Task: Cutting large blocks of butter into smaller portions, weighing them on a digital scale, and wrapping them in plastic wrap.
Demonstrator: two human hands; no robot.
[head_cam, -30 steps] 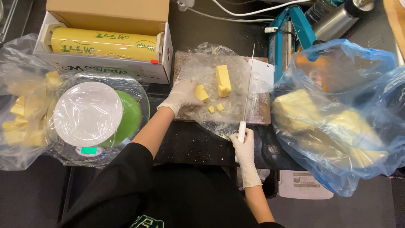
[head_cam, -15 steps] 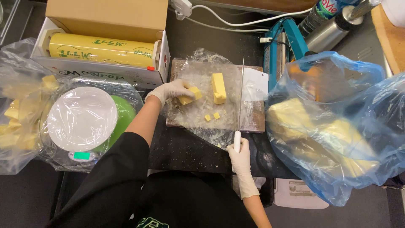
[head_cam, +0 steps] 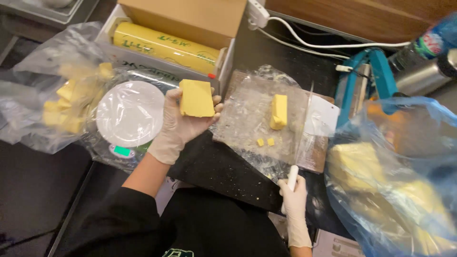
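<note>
My left hand (head_cam: 183, 124), in a white glove, holds a flat yellow butter slab (head_cam: 195, 98) on its palm, raised just right of the round white scale pan (head_cam: 129, 113). My gloved right hand (head_cam: 294, 199) grips the white handle of a long knife (head_cam: 304, 128) whose blade lies along the right side of the cutting board (head_cam: 312, 157). The board is covered with clear plastic wrap. On it stand a smaller butter block (head_cam: 279, 111) and two tiny butter cubes (head_cam: 265, 142).
A clear bag of cut butter pieces (head_cam: 71, 102) lies at the left. A blue bag with large butter blocks (head_cam: 395, 185) fills the right. A cardboard box with a cling-film roll (head_cam: 164, 45) sits behind. A teal sealer (head_cam: 366, 81) and cables are at the back right.
My left hand picked a butter piece off the board and carried it left toward the scale. The right hand kept its grip on the knife handle.
</note>
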